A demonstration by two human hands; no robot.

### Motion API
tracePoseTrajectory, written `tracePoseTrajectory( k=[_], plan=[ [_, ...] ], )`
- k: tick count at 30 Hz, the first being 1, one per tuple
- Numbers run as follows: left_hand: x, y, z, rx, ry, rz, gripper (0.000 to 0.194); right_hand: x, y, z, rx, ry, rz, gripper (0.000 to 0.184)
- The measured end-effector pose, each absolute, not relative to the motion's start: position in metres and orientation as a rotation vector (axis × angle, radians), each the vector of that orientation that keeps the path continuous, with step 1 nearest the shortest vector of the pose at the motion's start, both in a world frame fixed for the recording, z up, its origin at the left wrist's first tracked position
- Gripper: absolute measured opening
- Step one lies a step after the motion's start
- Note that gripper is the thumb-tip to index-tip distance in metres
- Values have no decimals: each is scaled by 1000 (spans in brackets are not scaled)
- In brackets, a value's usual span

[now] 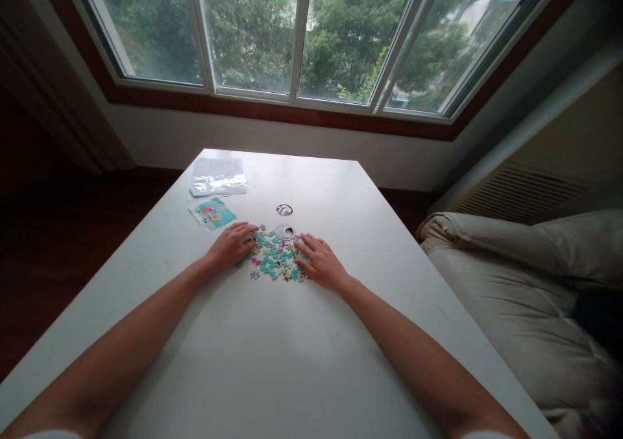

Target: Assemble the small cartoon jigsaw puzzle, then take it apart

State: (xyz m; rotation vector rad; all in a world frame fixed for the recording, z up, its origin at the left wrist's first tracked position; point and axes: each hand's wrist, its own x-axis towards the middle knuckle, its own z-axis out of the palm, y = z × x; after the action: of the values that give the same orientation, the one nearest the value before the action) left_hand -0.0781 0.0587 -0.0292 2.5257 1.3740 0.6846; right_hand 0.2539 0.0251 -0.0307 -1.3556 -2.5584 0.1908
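Note:
A loose heap of small jigsaw puzzle pieces (275, 257), mostly teal with pink and yellow among them, lies spread on the white table (272, 361). At the heap's left edge rests my left hand (232, 244), palm down, fingers stretched over the pieces. My right hand (321, 261) lies flat at the right edge, its fingers spread and touching pieces there. Some pieces are hidden under both hands. Just beyond the heap is a round disc (285, 232) set in or lying on the tabletop; which, I cannot tell.
A colourful picture card (213, 213) and a clear plastic bag (219, 177) lie at the table's back left. A second round disc (285, 210) sits farther back. To the right stands a beige sofa (506, 283); a window (292, 36) is beyond the table.

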Motion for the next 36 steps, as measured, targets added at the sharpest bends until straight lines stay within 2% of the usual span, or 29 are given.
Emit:
tracePoseTrajectory(
  k=[8, 12, 22, 29, 36],
  plan=[
    [-63, 43, -33, 2584, 1408, 402, 70, 257, 32, -34, -1509, -2379, 188, 57],
    [-53, 36, -34, 2625, 1346, 345, 71, 256, 28, -31, -1398, -2533, 208, 60],
    [-46, 32, -34, 2646, 1375, 331, 73, 251, 30, -29, -1470, -2547, 218, 67],
    [-44, 31, -33, 2645, 1376, 333, 74, 255, 39, -29, -1424, -2665, 267, 87],
    [-36, 26, -34, 2672, 1375, 292, 81, 248, 58, -36, -1432, -2634, 233, 84]
  ],
)
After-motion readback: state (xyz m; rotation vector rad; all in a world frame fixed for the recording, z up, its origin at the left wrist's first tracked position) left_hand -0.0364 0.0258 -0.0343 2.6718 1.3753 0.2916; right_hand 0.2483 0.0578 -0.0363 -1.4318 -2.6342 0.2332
